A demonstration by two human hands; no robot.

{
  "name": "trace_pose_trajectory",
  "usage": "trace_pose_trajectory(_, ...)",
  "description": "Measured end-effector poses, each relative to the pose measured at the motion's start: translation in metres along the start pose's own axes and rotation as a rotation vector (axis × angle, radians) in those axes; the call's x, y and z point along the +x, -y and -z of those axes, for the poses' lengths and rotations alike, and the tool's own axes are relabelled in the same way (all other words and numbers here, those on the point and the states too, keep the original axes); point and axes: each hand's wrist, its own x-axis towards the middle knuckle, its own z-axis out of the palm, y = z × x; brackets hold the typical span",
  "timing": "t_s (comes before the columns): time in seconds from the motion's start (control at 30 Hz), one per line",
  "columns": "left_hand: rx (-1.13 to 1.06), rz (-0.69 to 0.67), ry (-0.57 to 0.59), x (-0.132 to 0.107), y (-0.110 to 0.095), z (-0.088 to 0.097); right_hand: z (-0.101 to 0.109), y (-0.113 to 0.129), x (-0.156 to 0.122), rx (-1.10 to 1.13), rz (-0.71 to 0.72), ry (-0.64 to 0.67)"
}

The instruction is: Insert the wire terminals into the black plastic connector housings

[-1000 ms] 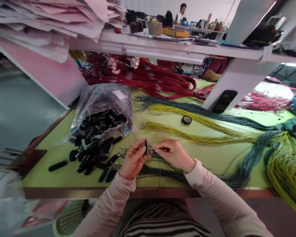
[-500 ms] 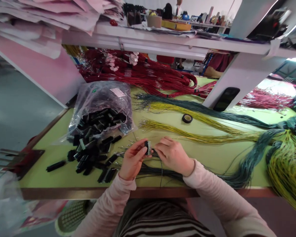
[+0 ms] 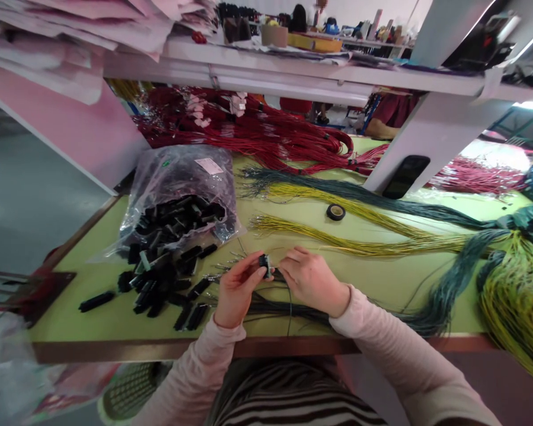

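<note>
Black connector pinched by left hand, mostly hidden by fingers; right hand beside it over dark wires, grip hard to make out. Loose connectors, seemingly dozens, lie at 9 o'clock.

Clothing is a pale pink long-sleeved layer over a dark-and-white striped top.

There are two hands, one left hand and one right hand, with one black connector between them. Also in view are one roll of tape, one phone, one clear plastic bag, two long yellow wire bundles and one large red wire bundle (the loose black connectors are too many and too heaped to count).
</note>
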Motion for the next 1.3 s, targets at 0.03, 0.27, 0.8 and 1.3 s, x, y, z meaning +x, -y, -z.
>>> trace_pose_trajectory(0.03,0.010,-0.005,0.004,0.000,0.001,0.001,0.000,0.000,0.000,-0.001,-0.003,0.003)
trace_pose_trajectory(0.27,0.075,-0.007,-0.009,-0.001,0.004,0.002,-0.001,-0.002,0.000,0.042,0.033,-0.022)
trace_pose_trajectory(0.8,-0.025,0.171,-0.071,0.000,0.002,0.000,-0.015,-0.006,0.000,-0.024,0.230,-0.056)
trace_pose_trajectory(1.3,-0.015,0.144,-0.076,-0.002,0.000,-0.003,-0.021,-0.002,-0.003,0.295,0.028,-0.145)
